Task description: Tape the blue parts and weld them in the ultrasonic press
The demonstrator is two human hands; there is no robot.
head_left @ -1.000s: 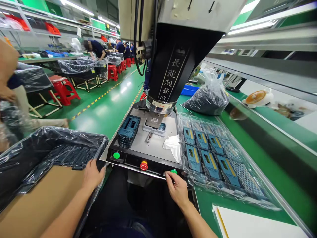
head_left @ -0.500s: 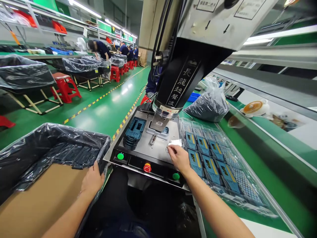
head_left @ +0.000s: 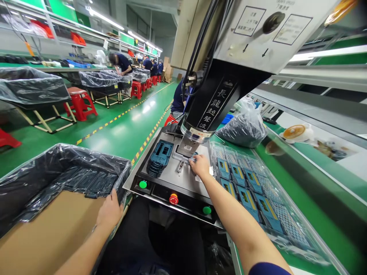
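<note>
My right hand (head_left: 200, 166) reaches to the fixture under the metal head of a press (head_left: 189, 147). Its fingers are closed at the right end of a blue plastic part (head_left: 195, 155) lying there; the fingertips are partly hidden. My left hand (head_left: 109, 209) is at the near right rim of a bin (head_left: 126, 170) lined with clear plastic, fingers bent over the edge. Inside the bin, dark plastic parts (head_left: 99, 181) lie beside a cardboard sheet (head_left: 57, 225). A stack of blue plastic housings (head_left: 160, 154) stands left of the fixture.
Along the press base are two green buttons (head_left: 142, 184) and a red emergency stop (head_left: 173, 198). To the right, a clear tray (head_left: 282, 202) holds several blue parts. A filled plastic bag (head_left: 243, 128) sits behind it. Co-workers (head_left: 123, 63) are farther back.
My right hand has moved from the white paper at the plate's right side forward and left to the fixture. My left hand stays at the bin's rim. The view has shifted slightly.
</note>
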